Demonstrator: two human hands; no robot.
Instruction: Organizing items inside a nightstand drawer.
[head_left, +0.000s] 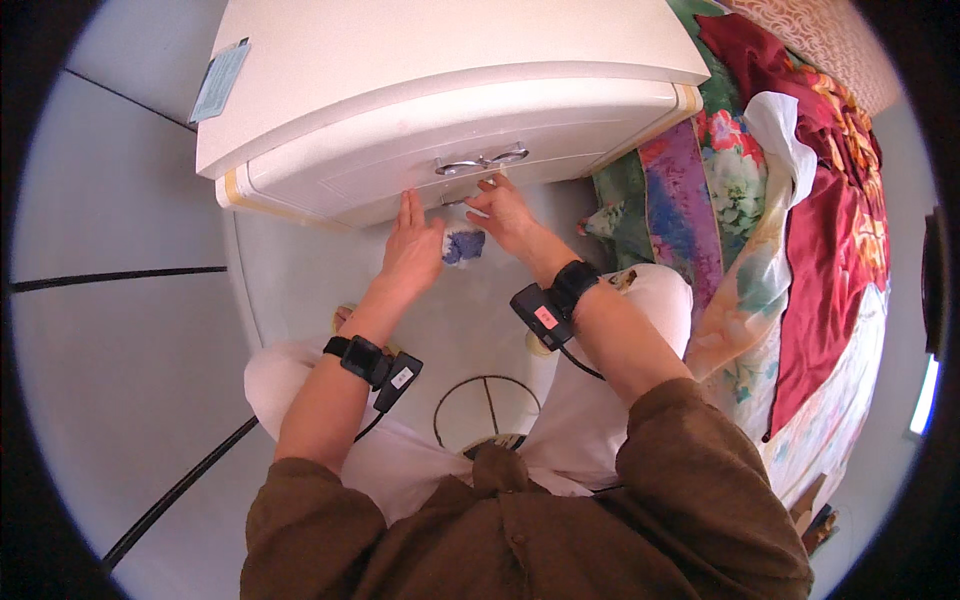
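Observation:
In front of me stands a white cabinet with a drawer front (360, 165) and a looped metal handle (481, 160). Below it, a second metal handle (454, 201) shows partly between my hands. My left hand (412, 247) rests its extended fingertips at the lower drawer front, holding nothing I can see. Beside that lower handle, my right hand (508, 216) has bent, spread fingers; whether they grip the handle or something small is unclear. Just beneath, between both hands, is a blue and white fluffy item (463, 246), apparently on the floor.
A bed or seat with floral fabric (735, 180) and a red satin cloth (817, 277) borders the right side. A pale blue card (220, 81) hangs at the cabinet top's left edge. A round wire frame (487, 405) lies between my knees on the grey floor (127, 360).

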